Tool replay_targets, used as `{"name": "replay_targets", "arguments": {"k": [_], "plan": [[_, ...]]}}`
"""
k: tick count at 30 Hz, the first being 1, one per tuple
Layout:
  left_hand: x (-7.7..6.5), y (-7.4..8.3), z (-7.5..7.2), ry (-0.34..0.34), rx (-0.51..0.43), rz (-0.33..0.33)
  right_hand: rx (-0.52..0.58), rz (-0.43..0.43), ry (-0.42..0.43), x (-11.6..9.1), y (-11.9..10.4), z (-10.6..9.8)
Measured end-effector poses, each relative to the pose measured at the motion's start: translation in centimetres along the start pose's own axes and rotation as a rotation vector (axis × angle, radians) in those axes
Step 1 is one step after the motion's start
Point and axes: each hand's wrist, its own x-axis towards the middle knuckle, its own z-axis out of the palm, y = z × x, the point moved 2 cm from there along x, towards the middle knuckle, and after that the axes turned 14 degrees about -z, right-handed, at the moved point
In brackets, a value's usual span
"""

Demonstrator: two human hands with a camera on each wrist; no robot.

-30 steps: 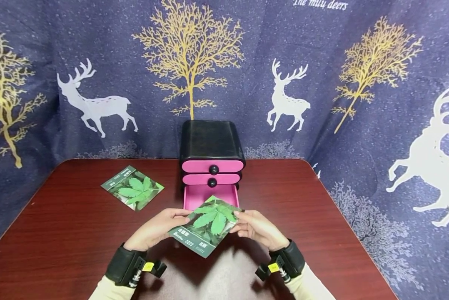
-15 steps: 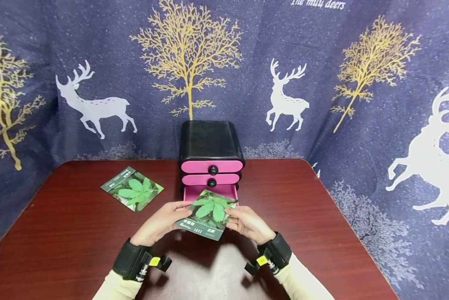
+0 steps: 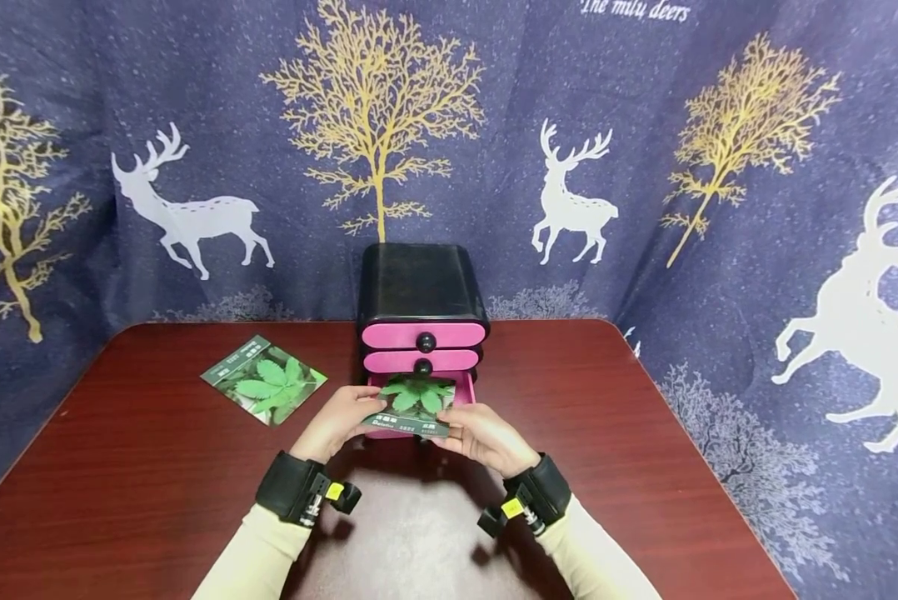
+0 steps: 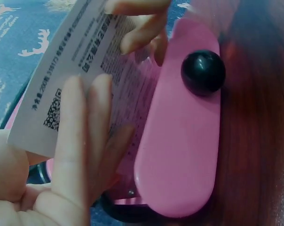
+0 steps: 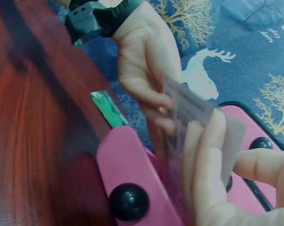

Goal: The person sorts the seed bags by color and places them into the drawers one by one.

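A green seed packet (image 3: 411, 408) with a leaf picture is pinched between both hands, tilted over the pulled-out bottom drawer (image 3: 464, 388). My left hand (image 3: 341, 421) grips its left edge, thumb on the front. At the right edge my right hand (image 3: 486, 435) holds it the same way. In the left wrist view the packet's pale printed back (image 4: 52, 94) faces the fingers, above the pink drawer front (image 4: 179, 141) with its black knob (image 4: 203, 73). The right wrist view shows the packet (image 5: 193, 106) between thumb and fingers.
The black drawer box (image 3: 422, 283) stands at the table's back, its upper two pink drawers pushed in. A similar leaf packet (image 3: 265, 379) lies on the brown table (image 3: 157, 467) at the left. Behind hangs a blue cloth (image 3: 464, 167) with deer and trees.
Both hands have moved forward and closer together, bringing the seed packet from in front of the drawer to over it. The packet now appears more foreshortened. The other packet has stayed in place.
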Motion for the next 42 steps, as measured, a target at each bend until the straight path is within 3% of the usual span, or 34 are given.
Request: {"name": "replay_targets", "arguments": {"k": [7,13,18,23,28,33,37,42], "plan": [[0.5,0.7,0.1,0.027,-0.064,-0.014,-0.034,-0.064,-0.004,0.7,-0.4,0.2],[0.5,0.9,0.5,-0.017,-0.130,0.005,-0.180,-0.117,0.115,1.2,-0.5,-0.2],[0.7,0.9,0.8,-0.015,-0.128,0.020,-0.475,-0.171,0.209,1.8,-0.7,0.0],[1.2,0.9,1.1,0.046,-0.083,0.020,-0.876,-0.228,0.200,2.7,-0.8,0.1],[1.7,0.7,1.6,0.141,0.027,0.055,-1.127,-0.284,0.152,3.3,-0.5,0.3],[2.1,0.7,2.1,0.262,0.245,0.106,-1.287,-0.311,0.154,3.9,0.1,0.2],[2.4,0.8,2.4,0.366,0.427,0.148,-1.377,-0.338,0.158,4.3,0.6,0.0],[2.8,0.6,2.7,0.407,0.516,0.136,-1.461,-0.339,0.154,4.5,1.0,0.2]]}}
